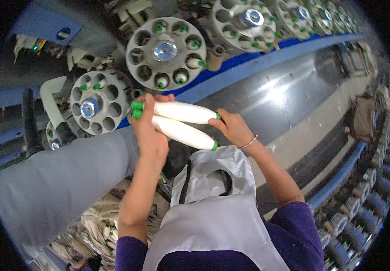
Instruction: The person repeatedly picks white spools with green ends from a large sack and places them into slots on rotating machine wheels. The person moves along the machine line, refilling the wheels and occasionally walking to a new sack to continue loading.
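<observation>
Left hand (149, 131) grips the green-tipped ends of two white yarn bobbins (183, 122); right hand (233, 128) closes on their opposite ends, at chest height. Directly beyond stand grey round bobbin magazines (165, 52), partly loaded, above a blue rail (267, 61). Below hangs a grey apron pouch (213, 174).

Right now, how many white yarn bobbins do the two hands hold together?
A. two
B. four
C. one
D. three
A: two white bobbins with green ends lie side by side, the left hand gripping one end and the right hand the other.
</observation>
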A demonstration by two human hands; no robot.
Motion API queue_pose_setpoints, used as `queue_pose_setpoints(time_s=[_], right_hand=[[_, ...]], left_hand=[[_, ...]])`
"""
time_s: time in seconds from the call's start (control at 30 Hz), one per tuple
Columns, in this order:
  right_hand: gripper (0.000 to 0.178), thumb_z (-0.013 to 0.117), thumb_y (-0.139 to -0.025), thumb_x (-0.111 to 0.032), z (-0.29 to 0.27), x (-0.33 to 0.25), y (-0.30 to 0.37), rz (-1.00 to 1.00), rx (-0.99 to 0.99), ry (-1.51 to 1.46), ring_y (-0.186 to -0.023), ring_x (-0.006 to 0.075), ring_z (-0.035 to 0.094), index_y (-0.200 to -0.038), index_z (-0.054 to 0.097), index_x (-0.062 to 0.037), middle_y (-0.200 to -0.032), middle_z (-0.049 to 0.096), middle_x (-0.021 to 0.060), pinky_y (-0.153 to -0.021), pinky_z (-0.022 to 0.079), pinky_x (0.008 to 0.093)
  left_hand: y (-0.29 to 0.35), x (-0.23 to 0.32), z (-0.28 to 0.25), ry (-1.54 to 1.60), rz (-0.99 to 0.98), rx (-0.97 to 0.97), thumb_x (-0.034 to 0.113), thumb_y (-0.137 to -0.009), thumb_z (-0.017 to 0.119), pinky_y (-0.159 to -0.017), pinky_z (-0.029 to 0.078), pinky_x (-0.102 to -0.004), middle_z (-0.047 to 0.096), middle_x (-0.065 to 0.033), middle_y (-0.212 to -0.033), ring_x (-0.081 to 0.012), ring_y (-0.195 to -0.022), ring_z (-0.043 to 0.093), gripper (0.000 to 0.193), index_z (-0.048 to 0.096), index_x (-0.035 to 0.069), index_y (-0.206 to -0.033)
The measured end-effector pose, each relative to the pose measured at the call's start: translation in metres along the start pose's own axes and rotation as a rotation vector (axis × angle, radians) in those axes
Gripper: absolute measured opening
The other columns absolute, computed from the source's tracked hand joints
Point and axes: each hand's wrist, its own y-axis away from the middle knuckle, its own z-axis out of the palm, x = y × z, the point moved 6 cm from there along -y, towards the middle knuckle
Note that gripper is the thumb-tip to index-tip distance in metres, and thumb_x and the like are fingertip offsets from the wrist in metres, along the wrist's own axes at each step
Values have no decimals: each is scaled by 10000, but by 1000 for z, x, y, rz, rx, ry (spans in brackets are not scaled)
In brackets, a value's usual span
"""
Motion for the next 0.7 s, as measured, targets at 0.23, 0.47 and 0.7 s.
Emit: queue_pose_setpoints(time_s=[0.23,0.47,0.7], right_hand=[[285,531,-960,-274,43,28,117,354,97,-1080,-787,182,623,-855,538,-9,-783,587,76,-745,514,296],[195,492,-979,-222,108,-36,138,326,112,-1895,-786,162,588,-850,504,-76,-848,568,70,-641,502,262],[198,497,-974,-268,122,-91,139,77,-119,-1032,-665,70,506,-1000,537,-76,-843,592,28,-529,409,194]], left_hand=[[113,-22,-54,14,-56,52,249,-941,560,-974,434,-464,625,-141,-965,-309,-1041,589,212,489,55,-986],[191,21,-166,94,26,216,299,-966,511,-983,437,-450,621,-152,-984,-303,-1062,585,267,495,33,-953],[245,74,-250,247,222,305,281,-976,490,-993,435,-462,617,-161,-973,-328,-1059,581,253,493,29,-947]])
